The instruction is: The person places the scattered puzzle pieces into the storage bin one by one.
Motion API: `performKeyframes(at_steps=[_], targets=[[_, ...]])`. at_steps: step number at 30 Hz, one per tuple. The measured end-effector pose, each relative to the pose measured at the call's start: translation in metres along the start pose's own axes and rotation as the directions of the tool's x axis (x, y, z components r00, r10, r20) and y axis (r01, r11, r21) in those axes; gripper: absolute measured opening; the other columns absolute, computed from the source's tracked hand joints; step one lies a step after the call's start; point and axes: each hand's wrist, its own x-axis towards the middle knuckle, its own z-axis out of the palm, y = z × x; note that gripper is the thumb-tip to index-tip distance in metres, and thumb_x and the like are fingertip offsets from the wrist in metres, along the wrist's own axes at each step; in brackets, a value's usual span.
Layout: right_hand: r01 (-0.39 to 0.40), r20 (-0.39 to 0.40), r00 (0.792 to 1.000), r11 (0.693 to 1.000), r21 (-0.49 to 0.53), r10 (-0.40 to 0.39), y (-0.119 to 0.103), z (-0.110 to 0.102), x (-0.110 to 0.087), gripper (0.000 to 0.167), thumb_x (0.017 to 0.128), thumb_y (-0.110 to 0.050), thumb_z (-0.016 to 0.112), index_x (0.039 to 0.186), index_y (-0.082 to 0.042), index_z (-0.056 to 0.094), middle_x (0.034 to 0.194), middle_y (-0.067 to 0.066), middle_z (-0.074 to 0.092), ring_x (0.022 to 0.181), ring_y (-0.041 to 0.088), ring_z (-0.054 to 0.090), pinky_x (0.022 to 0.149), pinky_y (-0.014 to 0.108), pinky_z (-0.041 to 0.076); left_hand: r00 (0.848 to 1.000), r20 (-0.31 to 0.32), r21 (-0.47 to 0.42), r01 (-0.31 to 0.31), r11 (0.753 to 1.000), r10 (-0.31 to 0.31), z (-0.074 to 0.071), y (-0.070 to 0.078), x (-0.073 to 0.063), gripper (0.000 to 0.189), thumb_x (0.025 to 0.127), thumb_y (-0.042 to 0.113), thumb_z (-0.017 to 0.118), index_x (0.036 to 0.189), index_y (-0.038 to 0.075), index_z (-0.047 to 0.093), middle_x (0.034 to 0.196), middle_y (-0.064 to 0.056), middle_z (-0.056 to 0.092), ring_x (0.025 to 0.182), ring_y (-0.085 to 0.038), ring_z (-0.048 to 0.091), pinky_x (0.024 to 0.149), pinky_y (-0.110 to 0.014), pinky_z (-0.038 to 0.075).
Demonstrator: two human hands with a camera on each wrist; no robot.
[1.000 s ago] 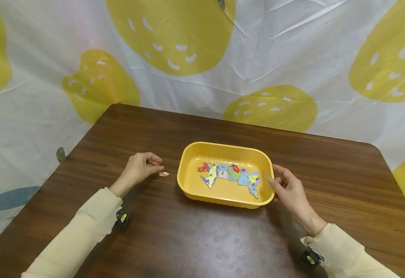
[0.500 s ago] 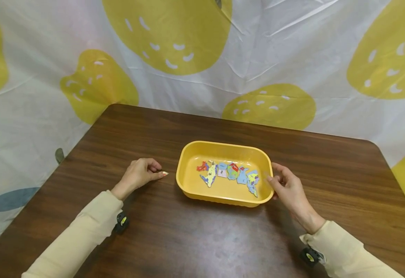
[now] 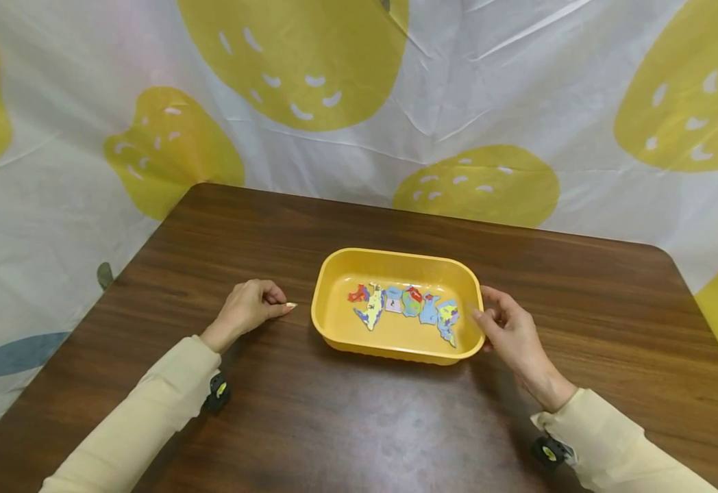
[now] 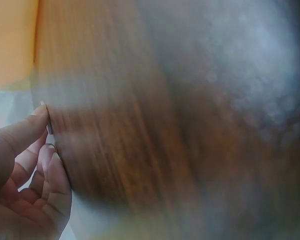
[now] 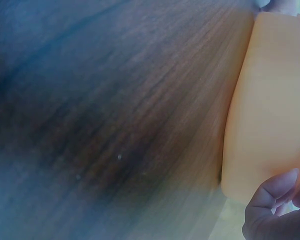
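Observation:
My left hand (image 3: 246, 308) pinches a small flat puzzle piece (image 3: 291, 305) between thumb and finger at table level, left of a yellow plastic basin. Only a pale tip of the piece shows in the head view; the left wrist view gives just its thin edge. At the other end of the basin (image 3: 371, 347), my right hand (image 3: 512, 334) holds the rim, thumb on top and fingers outside. On the basin floor lie several map-like puzzle pieces in a rough row, among them a red piece (image 3: 357, 294), a yellow one (image 3: 372, 309) and a light-blue one (image 3: 429, 311).
The brown wooden table (image 3: 359, 424) carries the basin near its middle. Behind and to the left hangs a white cloth (image 3: 322, 164) with big yellow fruit prints. Each sleeve cuff has a small black camera strapped below it.
My left hand has lowered onto the small puzzle piece and taken it between thumb and finger; the piece is now more covered. The right hand keeps its hold on the basin.

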Motion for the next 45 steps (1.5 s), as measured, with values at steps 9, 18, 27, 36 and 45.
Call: performKeyframes(at_steps=[9,18,27,36,45], targets=[[0.003,-0.006,1.0,1.0,0.006,-0.003,0.0009,0.0006,-0.0001,0.047,0.095,-0.008,0.053,0.139,0.002,0.037,0.081,0.003,0.043,0.065,0.007,0.045,0.05,0.023,0.047,1.0,-0.012,0.002,0.016,1.0,-0.016,0.0006,0.0017,-0.0016,0.019,0.078,0.025,0.077,0.08,0.008,0.07,0.075,-0.002,0.067,0.067,-0.013,0.056,0.062,-0.027,0.043],[0.006,0.003,1.0,1.0,0.013,-0.006,0.0005,-0.0005,-0.0018,0.049,0.096,-0.011,0.053,0.14,0.002,0.035,0.08,0.003,0.045,0.064,0.006,0.047,0.051,0.022,0.047,0.999,-0.042,-0.002,-0.02,1.0,0.02,0.003,0.0015,-0.0026,0.017,0.078,0.023,0.077,0.08,0.008,0.069,0.075,-0.003,0.067,0.069,-0.014,0.058,0.065,-0.029,0.046],[0.008,0.008,1.0,1.0,0.011,-0.008,0.0009,-0.0001,-0.0012,0.048,0.096,-0.009,0.052,0.14,0.002,0.036,0.08,0.003,0.045,0.063,0.007,0.047,0.051,0.023,0.047,0.995,-0.079,0.012,-0.061,0.998,0.062,0.0044,0.0024,-0.0042,0.016,0.078,0.024,0.077,0.079,0.011,0.068,0.075,-0.001,0.069,0.068,-0.013,0.062,0.065,-0.032,0.046],[0.013,0.004,1.0,1.0,0.017,-0.013,0.001,0.0007,-0.0004,0.047,0.096,-0.007,0.052,0.139,0.003,0.036,0.079,0.002,0.044,0.062,0.006,0.046,0.05,0.023,0.047,0.99,-0.122,-0.014,-0.078,0.997,0.075,0.0034,0.0009,-0.0043,0.01,0.079,0.02,0.076,0.078,0.012,0.07,0.074,0.0,0.069,0.066,-0.012,0.062,0.063,-0.03,0.046],[0.022,0.002,1.0,1.0,0.013,-0.022,0.0013,0.0007,-0.0006,0.047,0.096,-0.01,0.053,0.139,0.003,0.037,0.079,0.003,0.044,0.063,0.006,0.046,0.05,0.022,0.047,0.995,-0.101,-0.148,-0.02,0.989,0.005,-0.0028,0.0049,-0.002,0.013,0.081,0.018,0.075,0.083,0.006,0.07,0.078,-0.006,0.07,0.065,-0.009,0.06,0.059,-0.022,0.048]])
